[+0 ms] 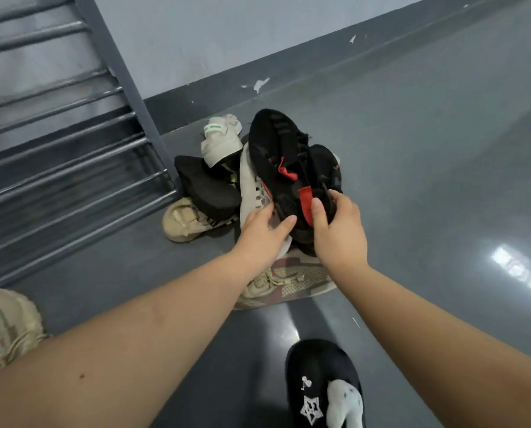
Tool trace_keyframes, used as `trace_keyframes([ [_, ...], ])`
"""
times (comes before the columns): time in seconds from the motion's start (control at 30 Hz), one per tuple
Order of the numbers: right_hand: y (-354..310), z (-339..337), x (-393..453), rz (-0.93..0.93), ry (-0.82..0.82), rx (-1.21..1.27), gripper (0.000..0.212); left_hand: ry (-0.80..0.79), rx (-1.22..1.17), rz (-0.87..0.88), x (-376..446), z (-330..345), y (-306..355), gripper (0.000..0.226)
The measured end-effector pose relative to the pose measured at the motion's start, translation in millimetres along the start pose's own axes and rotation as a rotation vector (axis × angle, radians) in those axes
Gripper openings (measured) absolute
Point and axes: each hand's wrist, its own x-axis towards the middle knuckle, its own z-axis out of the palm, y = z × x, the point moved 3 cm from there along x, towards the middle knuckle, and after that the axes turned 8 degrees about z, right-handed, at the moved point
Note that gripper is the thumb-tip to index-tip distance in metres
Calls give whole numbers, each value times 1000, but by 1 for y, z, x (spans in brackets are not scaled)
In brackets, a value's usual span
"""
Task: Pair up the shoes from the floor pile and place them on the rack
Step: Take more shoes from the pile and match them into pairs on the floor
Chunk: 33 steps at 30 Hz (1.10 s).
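Head view, both hands' fingers grasping black shoes [284,162], rack [60,143] cut off

Even, dim indoor light, white glare patches on the glossy floor [443,186], rack [57,156] motion-blurred, wide-angle edge bending
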Motion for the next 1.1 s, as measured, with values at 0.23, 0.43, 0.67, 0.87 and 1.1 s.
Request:
trace_keyframes([
  [0.23,-16,10,-44,32,47,148,44,8,-369,-28,-32,-21,-2,39],
  [0.43,-32,29,-99,-5,-147,306,62,106,-484,-30,-86,-60,-23,40],
  [0.67,-60,81,-152,-187,-609,213,62,286,-462,-29,-166,-124,-65,49],
  [0.87,-77,143,-188,-182,-896,7,49,365,-461,-186,-213,-160,-125,48],
  [1.1,-82,213,-215,-29,-1115,-263,59,400,-656,-392,-244,-183,-184,43],
])
